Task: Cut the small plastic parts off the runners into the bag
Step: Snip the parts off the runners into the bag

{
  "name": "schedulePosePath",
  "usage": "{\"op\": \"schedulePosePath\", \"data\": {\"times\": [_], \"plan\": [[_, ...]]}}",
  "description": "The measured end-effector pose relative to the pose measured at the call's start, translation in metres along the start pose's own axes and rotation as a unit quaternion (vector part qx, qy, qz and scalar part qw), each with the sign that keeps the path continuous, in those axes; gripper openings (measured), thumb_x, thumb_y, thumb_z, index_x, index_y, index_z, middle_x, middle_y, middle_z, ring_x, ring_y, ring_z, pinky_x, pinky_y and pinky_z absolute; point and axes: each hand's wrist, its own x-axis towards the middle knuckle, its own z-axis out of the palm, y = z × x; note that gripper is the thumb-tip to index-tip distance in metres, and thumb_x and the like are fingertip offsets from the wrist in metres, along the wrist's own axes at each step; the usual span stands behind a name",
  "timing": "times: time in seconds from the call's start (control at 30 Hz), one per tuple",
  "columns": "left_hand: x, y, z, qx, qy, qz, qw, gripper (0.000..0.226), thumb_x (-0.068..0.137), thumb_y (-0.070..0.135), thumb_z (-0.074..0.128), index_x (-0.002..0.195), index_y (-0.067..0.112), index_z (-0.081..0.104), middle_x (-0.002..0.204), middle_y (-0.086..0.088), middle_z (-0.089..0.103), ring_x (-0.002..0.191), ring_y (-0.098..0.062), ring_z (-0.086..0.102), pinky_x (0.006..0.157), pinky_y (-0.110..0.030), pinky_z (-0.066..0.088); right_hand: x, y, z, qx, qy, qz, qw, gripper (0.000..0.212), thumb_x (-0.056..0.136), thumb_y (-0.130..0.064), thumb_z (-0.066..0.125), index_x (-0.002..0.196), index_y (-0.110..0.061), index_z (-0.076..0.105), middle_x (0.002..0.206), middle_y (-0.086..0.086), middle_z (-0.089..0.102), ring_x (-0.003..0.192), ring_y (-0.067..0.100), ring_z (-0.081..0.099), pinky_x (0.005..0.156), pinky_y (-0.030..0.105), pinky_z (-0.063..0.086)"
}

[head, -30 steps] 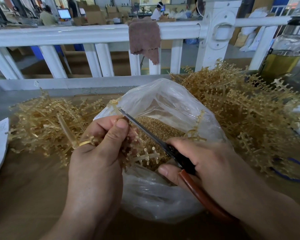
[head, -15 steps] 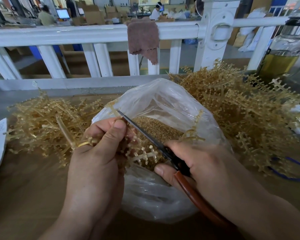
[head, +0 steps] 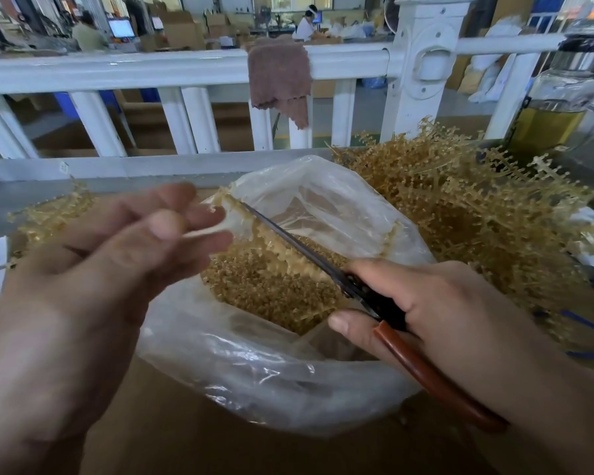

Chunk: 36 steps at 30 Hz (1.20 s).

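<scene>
Scissors (head: 326, 265): the blades lay close together along the runner, over the bag's mouth; whether they were fully closed could not be told.
Right hand (head: 436, 320): its grip was clamped round the scissors' reddish-brown handle, at the near right edge of the bag.
Left hand (head: 117, 262): it was raised to the left of the bag and blurred. The fingers reached toward the runner's far end, and whether the grip was on the runner could not be told.
Runner (head: 271, 241): a toothed strip carrying small parts slanted across the bag's mouth, against the blade.
Cut parts (head: 275, 299): these were heaped inside the bag, beneath the runner.
Bag (head: 288, 389): clear and slack, it gaped open on the desk (head: 186, 440), with its far-left rim just beside the blade tips.
Uncut runners (head: 477, 217): these were piled to the right of the bag, with a smaller heap (head: 48, 214) to its left.
Risk, scatter: if the left grip was loose, a cut would likely twist the strip and flick parts outside the bag.
Risk, film: blade tips so near the rim could snag or slit the bag.
Risk, fingers: the left fingertips sat near the blade tips, so a hasty snip could nip them.
Risk, spill: the bag's soft walls could slump under a nudge from either hand.
</scene>
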Motion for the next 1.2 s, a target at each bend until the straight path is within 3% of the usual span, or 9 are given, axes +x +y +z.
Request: {"op": "schedulePosePath", "data": {"times": [0.03,0.13,0.27,0.4,0.6,0.73,0.93,1.03,1.2], "plan": [[-0.005,0.001,0.005,0.017,-0.013,0.006,1.0,0.061,0.063,0.069,0.084,0.109,0.029,0.077,0.114,-0.007,0.077,0.105,-0.028,0.075,0.084,-0.04,0.062,0.0,0.0,-0.001,-0.001,-0.003,-0.005,1.0,0.039,0.088,-0.064,0.046,0.089,-0.027,0.058,0.057,-0.011,0.05,0.057,0.007,0.056,0.046,0.021,0.04],[-0.013,0.002,0.018,0.033,-0.01,0.036,0.999,0.055,0.059,0.069,0.086,0.097,0.03,0.079,0.104,-0.005,0.079,0.098,-0.026,0.077,0.075,-0.026,0.061,-0.001,-0.001,-0.003,-0.006,-0.007,-0.012,1.0,0.042,0.088,-0.067,0.044,0.09,-0.027,0.058,0.057,-0.011,0.049,0.057,0.006,0.055,0.045,0.019,0.037],[-0.014,-0.001,0.025,0.0,0.0,0.025,1.0,0.045,0.061,0.063,0.087,0.089,0.029,0.079,0.103,-0.005,0.078,0.098,-0.024,0.075,0.073,-0.025,0.059,-0.002,-0.003,-0.003,-0.003,-0.022,-0.027,0.999,0.043,0.088,-0.068,0.042,0.093,-0.03,0.061,0.056,-0.01,0.05,0.055,0.005,0.055,0.043,0.015,0.034],[-0.015,-0.001,0.031,-0.034,-0.003,0.045,0.998,0.031,0.069,0.057,0.085,0.079,0.03,0.074,0.078,0.002,0.073,0.073,-0.015,0.071,0.059,-0.021,0.053,-0.003,-0.006,-0.003,-0.003,-0.021,-0.028,0.999,0.045,0.088,-0.069,0.041,0.094,-0.03,0.062,0.057,-0.013,0.051,0.057,0.003,0.056,0.045,0.014,0.036],[-0.016,-0.005,0.033,-0.017,0.019,0.023,0.999,0.037,0.07,0.063,0.081,0.077,0.028,0.072,0.072,0.003,0.071,0.069,-0.013,0.067,0.058,-0.022,0.052,-0.002,-0.008,0.0,-0.016,-0.016,-0.021,1.0,0.042,0.087,-0.068,0.041,0.091,-0.03,0.059,0.053,-0.013,0.045,0.058,0.004,0.054,0.045,0.014,0.034],[-0.015,-0.009,0.032,-0.008,0.017,0.0,1.0,0.03,0.074,0.051,0.082,0.079,0.022,0.074,0.072,0.002,0.07,0.066,-0.015,0.064,0.061,-0.023,0.053,-0.001,-0.009,0.001,-0.032,-0.024,-0.012,0.999,0.044,0.087,-0.069,0.037,0.088,-0.03,0.057,0.052,-0.014,0.043,0.06,0.003,0.055,0.046,0.014,0.036],[-0.021,-0.013,0.04,0.018,0.027,-0.062,0.998,0.037,0.074,0.052,0.075,0.076,0.015,0.073,0.073,-0.006,0.072,0.066,-0.02,0.062,0.069,-0.039,0.049,-0.001,-0.005,-0.008,-0.034,-0.072,0.023,0.997,0.044,0.081,-0.072,0.041,0.083,-0.03,0.056,0.052,-0.008,0.049,0.058,0.0,0.056,0.048,0.015,0.038],[-0.021,-0.015,0.044,0.008,0.018,-0.101,0.995,0.031,0.079,0.043,0.077,0.072,0.013,0.071,0.071,-0.009,0.07,0.063,-0.022,0.061,0.065,-0.036,0.05,0.001,-0.008,-0.011,-0.022,-0.094,0.035,0.995,0.044,0.077,-0.072,0.041,0.081,-0.031,0.056,0.05,-0.012,0.047,0.056,-0.009,0.055,0.049,0.009,0.038],[-0.021,-0.019,0.051,-0.012,0.008,-0.146,0.989,0.024,0.069,0.042,0.072,0.064,0.019,0.071,0.062,-0.003,0.064,0.055,-0.015,0.057,0.06,-0.031,0.046,0.002,-0.011,-0.015,-0.041,-0.145,0.061,0.987,0.047,0.076,-0.069,0.04,0.078,-0.024,0.054,0.055,-0.008,0.047,0.059,-0.006,0.053,0.051,0.013,0.038]]}}
